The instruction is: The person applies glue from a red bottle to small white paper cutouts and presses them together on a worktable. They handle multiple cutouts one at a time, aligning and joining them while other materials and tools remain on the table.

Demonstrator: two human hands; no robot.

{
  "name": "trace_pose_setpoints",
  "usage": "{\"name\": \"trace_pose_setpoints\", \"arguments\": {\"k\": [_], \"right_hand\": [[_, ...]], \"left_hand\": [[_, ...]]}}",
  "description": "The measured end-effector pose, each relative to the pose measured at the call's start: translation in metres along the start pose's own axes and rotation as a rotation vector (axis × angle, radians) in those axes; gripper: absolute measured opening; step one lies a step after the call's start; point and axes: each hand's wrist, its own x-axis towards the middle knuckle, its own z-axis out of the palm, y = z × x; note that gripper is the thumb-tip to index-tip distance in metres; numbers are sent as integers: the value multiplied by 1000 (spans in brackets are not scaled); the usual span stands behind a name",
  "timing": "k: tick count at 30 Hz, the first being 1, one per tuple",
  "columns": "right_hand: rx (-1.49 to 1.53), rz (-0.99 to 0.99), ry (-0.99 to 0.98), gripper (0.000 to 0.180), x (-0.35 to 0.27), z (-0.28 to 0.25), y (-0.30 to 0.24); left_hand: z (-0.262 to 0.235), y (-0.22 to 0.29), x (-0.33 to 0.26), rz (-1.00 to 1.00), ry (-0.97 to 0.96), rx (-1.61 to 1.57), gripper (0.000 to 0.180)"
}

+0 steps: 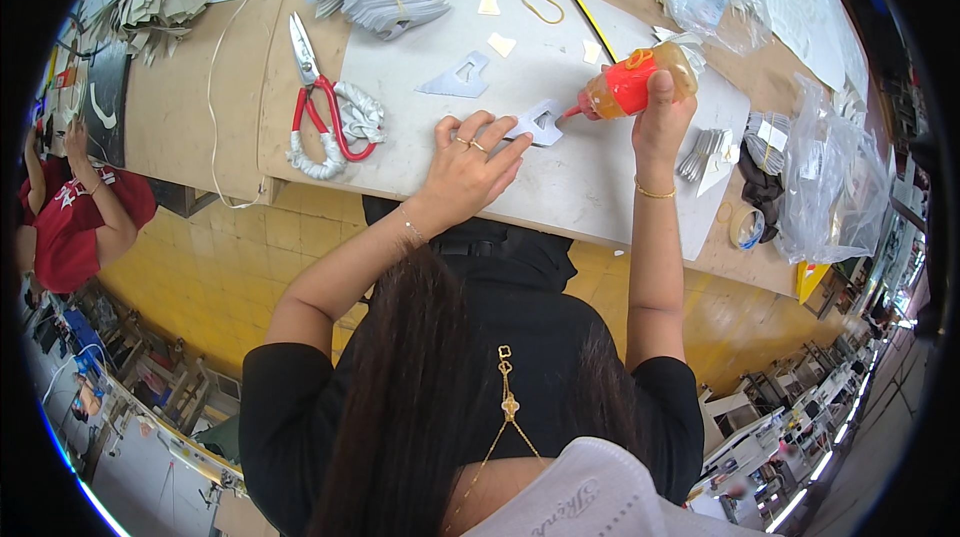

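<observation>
My right hand [660,127] is closed around a squeeze bottle [630,85] of amber liquid with a red band. The bottle is tipped to the left, its red nozzle meeting the edge of a pale grey cut-out piece [540,124]. Fingers of my left hand [475,167] lie spread and flat, their tips pressing that piece onto the white board [400,112]. Another pale grey cut-out [458,77] rests farther away, just left of it. Small cream pieces [502,44] are scattered beyond.
Red-handled scissors [320,102] with wrapped grips lie to the left. Bundled grey pieces [390,2] sit at the back, near a yellow-and-black pencil [590,17]. On the right are grey bundles [708,155], a tape roll [745,227] and plastic bags [830,187]. Someone in red [90,222] sits far left.
</observation>
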Motion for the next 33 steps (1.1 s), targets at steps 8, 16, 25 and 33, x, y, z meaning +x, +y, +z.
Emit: {"name": "trace_pose_setpoints", "arguments": {"k": [8,16,25,33], "right_hand": [[-243,-92,-34,57,-12,10,2],[-274,-116,-140,51,-19,19,-8],[-290,-159,-120,56,-36,15,-4],[42,-168,85,83,-97,21,2]], "left_hand": [[0,0,1,-5,-2,-4,39],[-1,0,2,-3,-2,-4,38],[-1,0,2,-10,-7,-12,38],[1,-1,0,-10,11,-7,42]]}}
